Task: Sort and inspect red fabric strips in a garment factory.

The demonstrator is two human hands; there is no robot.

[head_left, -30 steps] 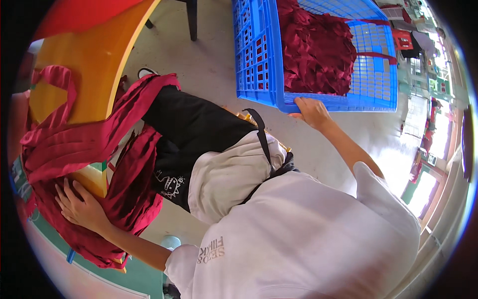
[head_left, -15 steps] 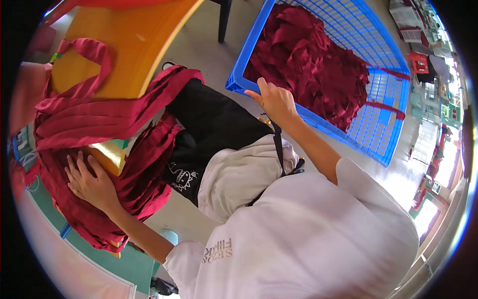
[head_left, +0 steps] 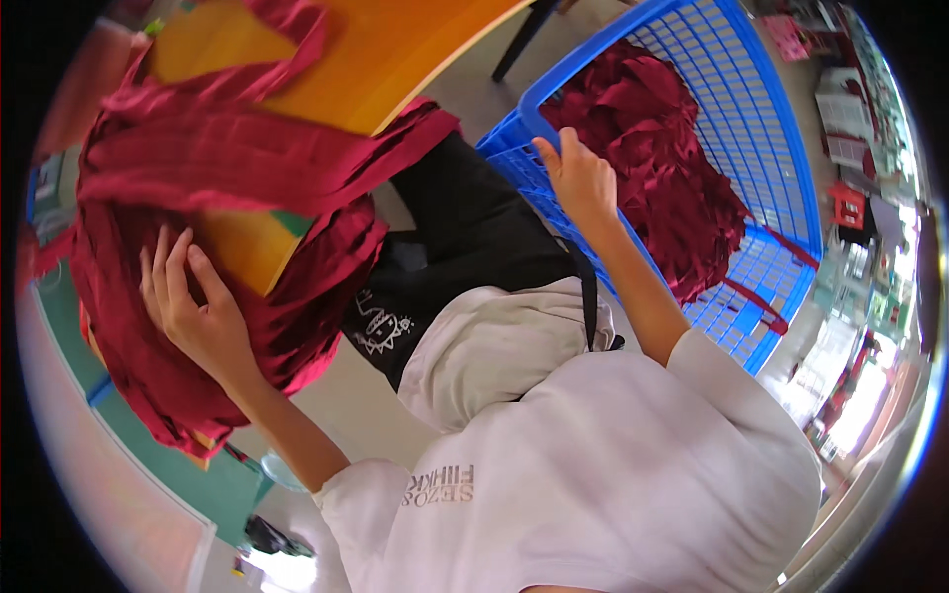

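My right hand (head_left: pixel 585 186) grips the blue basket (head_left: pixel 537 107) rim, my left hand (head_left: pixel 198 308) lies open on maroon cloth (head_left: pixel 272 341), and any shifting likely needs firmness.

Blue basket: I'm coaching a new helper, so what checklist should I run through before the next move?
1. Right hand has a grip on the blue basket at its near rim: ok.
2. Dark red cloth pile lies inside the basket: ok.
3. Basket's right side free of red straps: not ok, two lie across it.
4. Left hand touches the draped red fabric: ok.
5. Basket's underside supported: cannot tell, hidden.
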